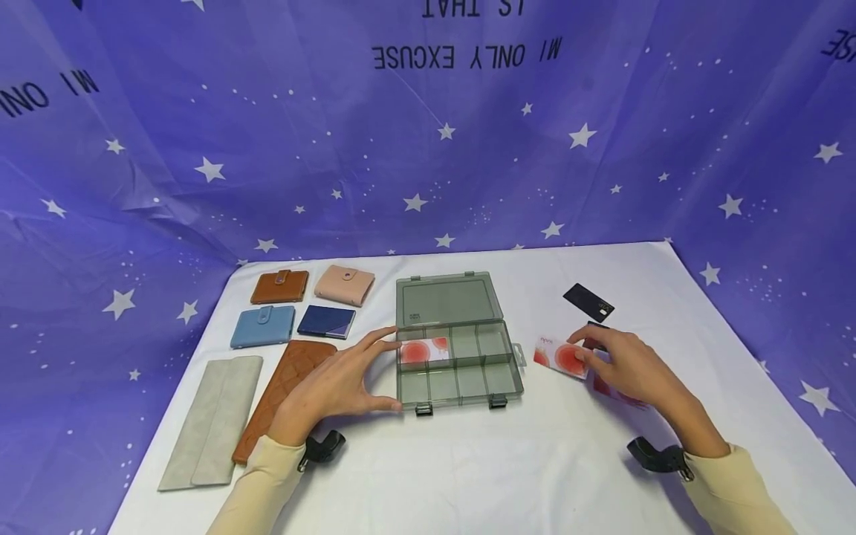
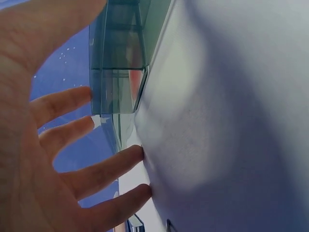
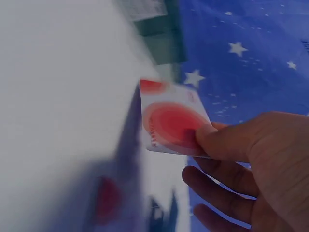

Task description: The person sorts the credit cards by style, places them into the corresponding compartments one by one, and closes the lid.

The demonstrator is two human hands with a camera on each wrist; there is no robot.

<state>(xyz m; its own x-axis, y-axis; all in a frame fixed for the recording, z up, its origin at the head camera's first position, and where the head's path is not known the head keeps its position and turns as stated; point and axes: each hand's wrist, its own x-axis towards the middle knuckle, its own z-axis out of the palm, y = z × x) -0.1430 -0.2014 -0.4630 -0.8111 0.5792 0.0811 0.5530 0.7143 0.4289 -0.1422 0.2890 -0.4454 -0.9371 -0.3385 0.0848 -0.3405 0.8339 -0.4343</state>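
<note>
A translucent grey-green compartment box (image 1: pixel 426 385) lies with its lid (image 1: pixel 449 299) folded back. One white card with red circles (image 1: pixel 424 351) rests in its rear left compartments. My left hand (image 1: pixel 341 383) spans the box's left side, fingers spread and thumb near the front left corner; in the left wrist view its fingers (image 2: pixel 108 171) are extended. To the right of the box, my right hand (image 1: pixel 628 364) pinches a similar red-and-white card (image 1: pixel 560 357) between thumb and fingers. Another red card (image 1: pixel 618 394) lies on the table beneath that hand, partly hidden.
A black card (image 1: pixel 588 302) lies at the back right. On the left are a brown wallet (image 1: pixel 279 287), a pink wallet (image 1: pixel 344 284), a blue wallet (image 1: pixel 263 327), a navy card case (image 1: pixel 326 322), a long quilted brown wallet (image 1: pixel 281 394) and a long grey wallet (image 1: pixel 210 423).
</note>
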